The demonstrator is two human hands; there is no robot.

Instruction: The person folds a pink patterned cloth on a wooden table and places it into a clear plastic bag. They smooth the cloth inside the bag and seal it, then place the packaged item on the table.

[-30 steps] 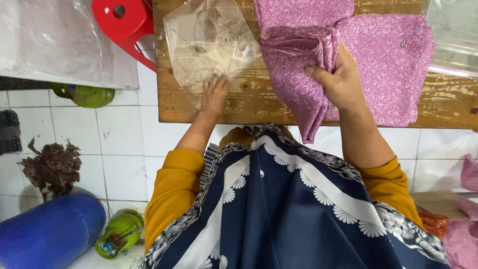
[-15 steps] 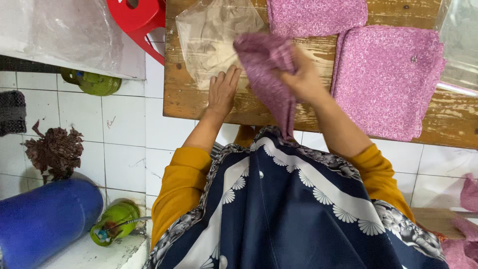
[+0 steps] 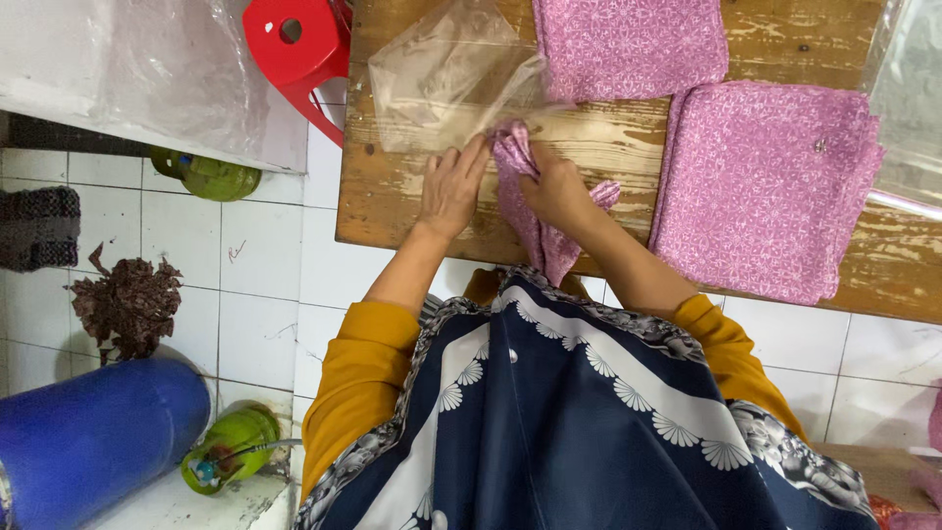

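Observation:
A clear plastic bag (image 3: 451,83) lies on the worn wooden table (image 3: 392,196), its mouth toward me. My right hand (image 3: 557,186) grips a folded pink patterned cloth (image 3: 530,211) and holds its end at the bag's mouth. The cloth's other end hangs over the table's near edge. My left hand (image 3: 451,186) rests flat on the table at the bag's opening, fingers touching the cloth. Two more folded pink cloths lie on the table: one at the far middle (image 3: 628,44), one to the right (image 3: 760,186).
A red plastic stool (image 3: 294,49) stands left of the table. On the white tiled floor are two green bottles (image 3: 208,175) (image 3: 228,447), a blue barrel (image 3: 93,437), a dark brown bundle (image 3: 128,304) and a large plastic sheet (image 3: 137,69). More clear plastic (image 3: 908,88) lies at the table's right.
My right hand lifted one pink cloth from the right pile, carried it left and brought its end to the bag's mouth. My left hand stayed at the bag's opening.

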